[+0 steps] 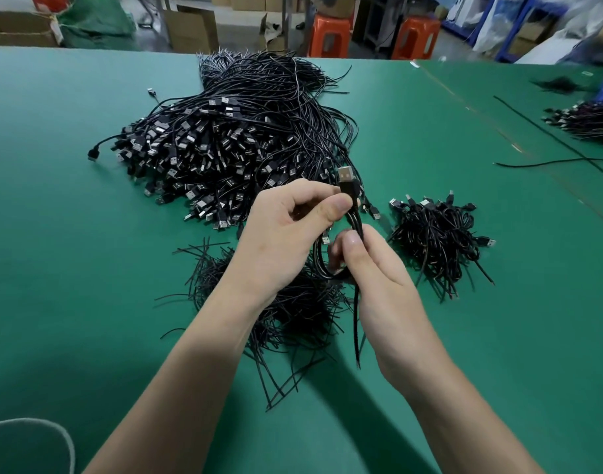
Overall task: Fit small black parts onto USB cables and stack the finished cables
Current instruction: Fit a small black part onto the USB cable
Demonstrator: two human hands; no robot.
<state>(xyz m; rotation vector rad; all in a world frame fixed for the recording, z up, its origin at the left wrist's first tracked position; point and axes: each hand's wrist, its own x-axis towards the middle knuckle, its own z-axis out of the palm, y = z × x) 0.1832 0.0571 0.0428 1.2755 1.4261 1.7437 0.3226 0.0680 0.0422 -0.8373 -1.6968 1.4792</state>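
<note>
While the USB cable (347,186) stands plug-up at frame centre, left hand (286,230) pinches its plug, right hand (368,268) pinches the looped cord | light, limp, springy; best held at the rigid plug | finished stack (440,234) at 3 o'clock, raw cable heap (231,138) at 11 | green mat (87,268); orange stools (330,35) at 12

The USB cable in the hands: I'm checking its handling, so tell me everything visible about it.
The USB cable is thin, black and glossy, seemingly plastic-jacketed, with a silver metal USB-A plug pointing up and away. It is held above the green table, looped into a coil. The left hand pinches the black plug housing; the right hand grips the coil. One loose end hangs down between the wrists.
</note>
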